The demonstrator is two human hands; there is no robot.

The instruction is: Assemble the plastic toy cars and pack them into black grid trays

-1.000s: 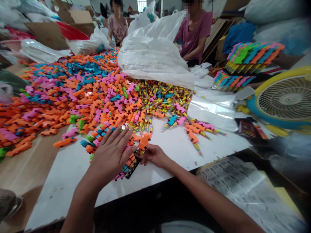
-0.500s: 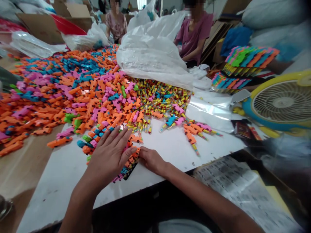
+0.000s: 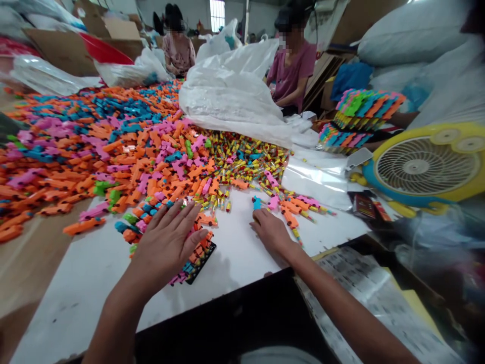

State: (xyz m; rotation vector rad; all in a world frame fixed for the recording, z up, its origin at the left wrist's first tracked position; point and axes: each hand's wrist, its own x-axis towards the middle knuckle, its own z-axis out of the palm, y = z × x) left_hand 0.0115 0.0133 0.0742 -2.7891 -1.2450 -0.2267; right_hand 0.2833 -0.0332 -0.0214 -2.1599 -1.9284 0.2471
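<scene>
My left hand [image 3: 166, 245] lies flat, fingers stretched, over packed rows of small coloured toy cars [image 3: 197, 255]. They sit on a black tray [image 3: 206, 260], mostly hidden beneath the palm. Over on the right, my right hand [image 3: 273, 232] has its fingers closed at the near end of a blue toy car [image 3: 256, 203], whose lower part they cover. Just beyond that hand lie a pink toy car [image 3: 273, 203] and several orange toy cars [image 3: 291, 215] with clear, coloured-filled tubes attached.
A big heap of toy cars [image 3: 113, 151] spreads across the left. Yellow-capped tubes [image 3: 246, 156] lie by a white plastic bag [image 3: 231, 91]. On the right stand a yellow-blue fan [image 3: 424, 164] and stacked finished rows [image 3: 367, 108]. Two people sit behind.
My right hand has left the tray's edge and moved right to the blue toy car. My left hand stays on the rows. The view has shifted slightly.
</scene>
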